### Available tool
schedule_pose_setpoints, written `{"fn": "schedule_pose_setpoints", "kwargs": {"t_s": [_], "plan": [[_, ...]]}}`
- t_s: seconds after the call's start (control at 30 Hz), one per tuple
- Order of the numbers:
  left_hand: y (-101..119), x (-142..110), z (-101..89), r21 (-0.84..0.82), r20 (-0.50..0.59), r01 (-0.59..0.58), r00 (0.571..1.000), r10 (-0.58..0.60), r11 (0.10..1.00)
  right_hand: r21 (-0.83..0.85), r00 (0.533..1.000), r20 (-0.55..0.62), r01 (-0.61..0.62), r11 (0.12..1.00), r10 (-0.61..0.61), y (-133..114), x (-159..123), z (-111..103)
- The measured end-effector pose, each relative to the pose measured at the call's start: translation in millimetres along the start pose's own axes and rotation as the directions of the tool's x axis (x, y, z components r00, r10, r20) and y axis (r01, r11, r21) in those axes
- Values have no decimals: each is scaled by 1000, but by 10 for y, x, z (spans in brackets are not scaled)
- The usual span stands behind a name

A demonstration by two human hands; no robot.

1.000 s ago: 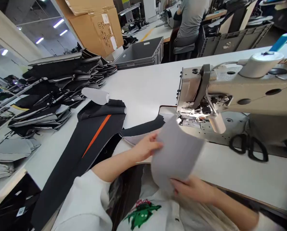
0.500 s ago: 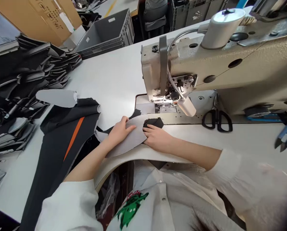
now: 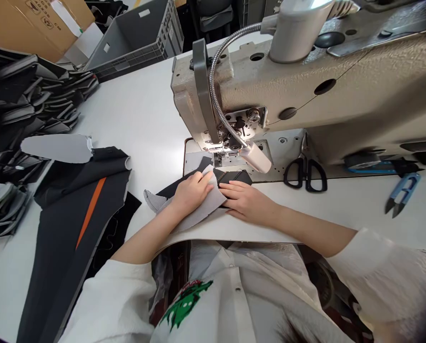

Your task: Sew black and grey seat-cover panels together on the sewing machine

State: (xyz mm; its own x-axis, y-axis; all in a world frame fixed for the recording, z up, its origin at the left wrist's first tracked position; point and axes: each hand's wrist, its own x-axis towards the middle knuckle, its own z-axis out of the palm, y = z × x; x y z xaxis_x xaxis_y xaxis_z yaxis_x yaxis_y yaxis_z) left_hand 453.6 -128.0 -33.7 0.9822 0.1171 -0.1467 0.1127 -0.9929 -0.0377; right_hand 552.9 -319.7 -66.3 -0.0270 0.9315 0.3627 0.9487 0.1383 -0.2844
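My left hand [image 3: 193,193] is closed on the edge of a light grey fabric piece [image 3: 207,205], which is bunched and partly folded back under the fingers. Dark fabric [image 3: 239,176] with a line of stitching shows just beyond the grey layer. Fingers outstretched, my right hand [image 3: 248,202] lies flat on the right end of these layers. Both hands rest at the table's front edge, in front of the sewing machine's presser foot [image 3: 223,155]. The fabric lies short of the needle area, and its underside is hidden.
A dark fabric panel [image 3: 66,214] with an orange stripe lies to the left. Piles of dark cut pieces [image 3: 37,95] stand beyond it. Black-handled scissors [image 3: 306,174] and blue thread snips [image 3: 402,193] lie to the right. A grey crate [image 3: 134,43] stands behind.
My left hand has gathered and folded back the grey layer, uncovering more dark stitched fabric. My right hand stays flat at the right end. The view has shifted, with the machine appearing farther left.
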Motion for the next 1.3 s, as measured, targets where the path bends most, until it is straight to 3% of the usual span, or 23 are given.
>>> {"fn": "schedule_pose_setpoints", "kwargs": {"t_s": [0.1,0.43,0.63,0.87,1.13,1.3], "plan": [[35,47,-10,27,-6,96,995,-96,995,-9,1000,-2,2,1000,-2,27,-30,18],[52,233,-15,-59,-75,-64,995,60,996,40,999,-33,-20,999,22,142,-189,47],[87,265,-23,-116,-73,-12,997,3,993,95,998,59,21,995,-27,219,-162,-81],[133,287,-44,-100,-52,9,999,-14,995,76,999,44,2,997,-5,202,-176,-83],[176,349,-100,-113,-22,52,998,-54,992,120,990,142,-18,993,1,277,-120,-220],[176,380,-84,-121,-67,44,996,-52,992,50,995,95,-20,999,15,256,-159,-181]]}}
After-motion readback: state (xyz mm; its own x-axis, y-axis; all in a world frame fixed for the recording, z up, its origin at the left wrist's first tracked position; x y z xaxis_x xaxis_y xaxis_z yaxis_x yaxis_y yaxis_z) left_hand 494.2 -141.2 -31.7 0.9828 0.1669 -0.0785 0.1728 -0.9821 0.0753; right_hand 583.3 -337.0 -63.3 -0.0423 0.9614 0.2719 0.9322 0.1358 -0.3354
